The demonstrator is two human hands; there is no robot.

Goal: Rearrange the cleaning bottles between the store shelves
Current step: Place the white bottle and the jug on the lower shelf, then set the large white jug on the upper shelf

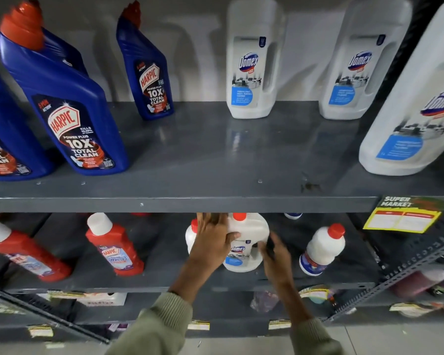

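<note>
The white Domex bottle (246, 231) is gripped upright on the lower shelf (162, 252) by the left hand (210, 239), probably for lifting out; the blurred right hand (274, 252) is seen beside its handle, grip unclear.

Grey metal shelving (164, 203), pale shadowed wall (203, 60) behind, light floor (241, 345) below — yellow supermarket tag (400, 221) at right

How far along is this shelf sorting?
Seemingly done: three Domex bottles stand on the upper shelf. In hand: the left hand grips a red-capped Domex bottle on the lower shelf, the right hand blurred beside it. Left: placing it, destination unclear.
</note>
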